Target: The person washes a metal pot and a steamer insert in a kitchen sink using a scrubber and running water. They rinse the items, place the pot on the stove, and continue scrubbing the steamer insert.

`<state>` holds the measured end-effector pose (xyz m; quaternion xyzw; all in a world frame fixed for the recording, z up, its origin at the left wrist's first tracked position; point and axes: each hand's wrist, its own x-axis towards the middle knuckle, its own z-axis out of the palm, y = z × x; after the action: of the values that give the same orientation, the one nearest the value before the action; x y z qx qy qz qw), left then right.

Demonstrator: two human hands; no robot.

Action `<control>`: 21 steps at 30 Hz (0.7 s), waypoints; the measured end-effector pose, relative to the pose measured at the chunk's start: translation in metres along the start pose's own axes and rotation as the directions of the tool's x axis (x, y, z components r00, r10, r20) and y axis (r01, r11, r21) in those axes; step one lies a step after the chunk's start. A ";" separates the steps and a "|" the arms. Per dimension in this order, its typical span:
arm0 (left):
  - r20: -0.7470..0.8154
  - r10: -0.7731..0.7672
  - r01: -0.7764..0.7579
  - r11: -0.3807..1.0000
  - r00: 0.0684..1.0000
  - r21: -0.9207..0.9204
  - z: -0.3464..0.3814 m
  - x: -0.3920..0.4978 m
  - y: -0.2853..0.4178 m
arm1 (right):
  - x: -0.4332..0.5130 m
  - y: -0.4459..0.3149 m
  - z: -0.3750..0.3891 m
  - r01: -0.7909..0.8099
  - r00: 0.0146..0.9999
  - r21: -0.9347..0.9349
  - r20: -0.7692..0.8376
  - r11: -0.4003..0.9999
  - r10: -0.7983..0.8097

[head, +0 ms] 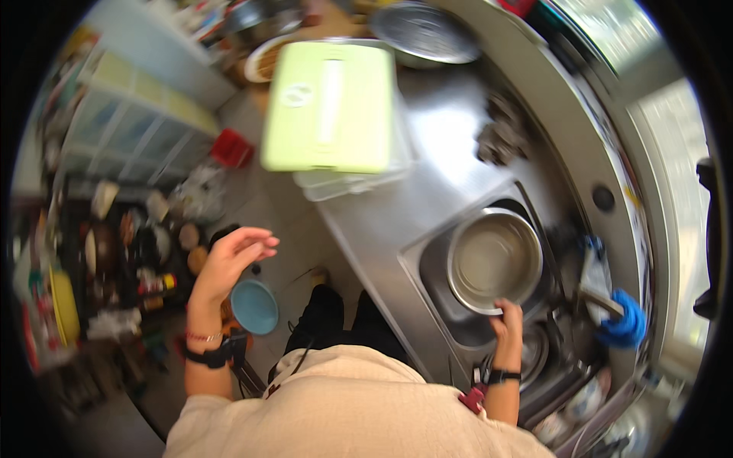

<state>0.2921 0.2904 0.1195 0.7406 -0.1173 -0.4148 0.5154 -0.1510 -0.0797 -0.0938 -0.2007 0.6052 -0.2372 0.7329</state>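
Observation:
My right hand (508, 320) grips the near rim of a round stainless steel basin (492, 260), which holds what looks like cloudy water. The basin sits in the rectangular steel sink (438, 286). My left hand (232, 260) is raised over the floor to the left, its fingers loosely bent and nothing in it. A blue plastic basin (255, 307) lies beyond that hand, lower down. On the steel counter (375, 252) rests a plastic box with a light green lid (338, 109), overhanging the counter's left edge.
A large metal pan (425, 31) stands at the far end. Dark crumpled matter (501, 131) lies behind the sink. Blue cloth (624, 323) hangs at the right. Another metal bowl (532, 355) is near my right wrist. Crowded shelves (131, 246) and a red container (232, 149) are at the left.

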 end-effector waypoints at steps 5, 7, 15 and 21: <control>-0.227 -0.269 0.241 0.960 0.936 -0.146 -0.072 -0.004 -0.119 | -0.072 -0.032 0.042 0.037 0.996 -0.212 -0.075 0.977 -0.054; -0.302 -0.400 0.356 0.915 0.866 -0.190 -0.100 -0.011 -0.173 | -0.101 -0.037 0.061 0.031 0.999 -0.300 -0.010 0.953 -0.035; -0.228 -0.634 0.549 0.763 0.739 -0.341 -0.178 -0.043 -0.342 | -0.227 0.012 0.192 0.027 1.000 -0.455 0.023 0.890 -0.019; -0.276 -0.679 0.541 0.720 0.681 -0.435 -0.255 -0.071 -0.416 | -0.278 0.103 0.323 -0.054 0.971 -0.504 0.173 0.862 0.162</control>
<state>0.3289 0.6863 -0.1715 0.7135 0.3212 -0.4093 0.4693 0.1344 0.1697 0.1275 -0.3713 0.5754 -0.0098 0.7287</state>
